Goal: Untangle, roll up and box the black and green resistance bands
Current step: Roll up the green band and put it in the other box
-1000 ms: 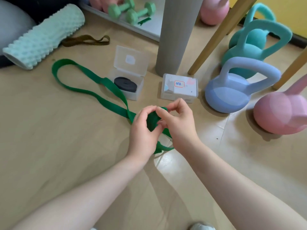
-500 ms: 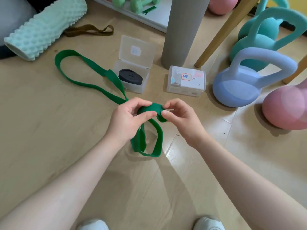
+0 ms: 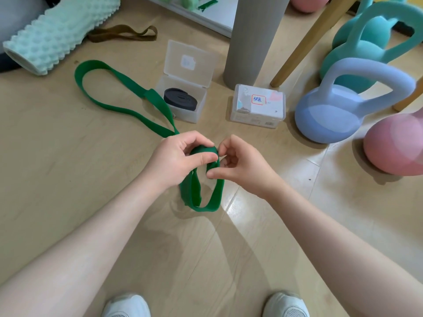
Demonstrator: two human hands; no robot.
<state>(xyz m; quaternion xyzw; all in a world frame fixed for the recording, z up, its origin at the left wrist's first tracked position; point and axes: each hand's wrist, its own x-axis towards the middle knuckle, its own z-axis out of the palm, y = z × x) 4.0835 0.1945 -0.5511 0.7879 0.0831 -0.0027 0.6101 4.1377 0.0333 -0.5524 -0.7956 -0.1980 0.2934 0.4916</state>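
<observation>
A long green resistance band (image 3: 128,115) lies on the wooden floor, its big loop stretching away to the left. Its near end hangs as a small loop below my hands. My left hand (image 3: 180,156) pinches the folded part of the band between thumb and fingers. My right hand (image 3: 238,163) pinches the same fold from the right side. The black band (image 3: 180,101) sits rolled inside an open clear box (image 3: 190,115) with its lid up. A second clear box (image 3: 258,106), closed and labelled, stands to its right.
A blue kettlebell (image 3: 338,108), a pink one (image 3: 398,145) and teal ones (image 3: 375,33) stand at the right. A grey post (image 3: 254,37) and a wooden leg (image 3: 306,42) rise behind the boxes. A mint foam roller (image 3: 57,35) and a brown band (image 3: 123,35) lie at the far left.
My hands have come apart a little and lifted the fold of the green band; its near end now hangs as an open loop below them. The view has tilted down, showing my shoes.
</observation>
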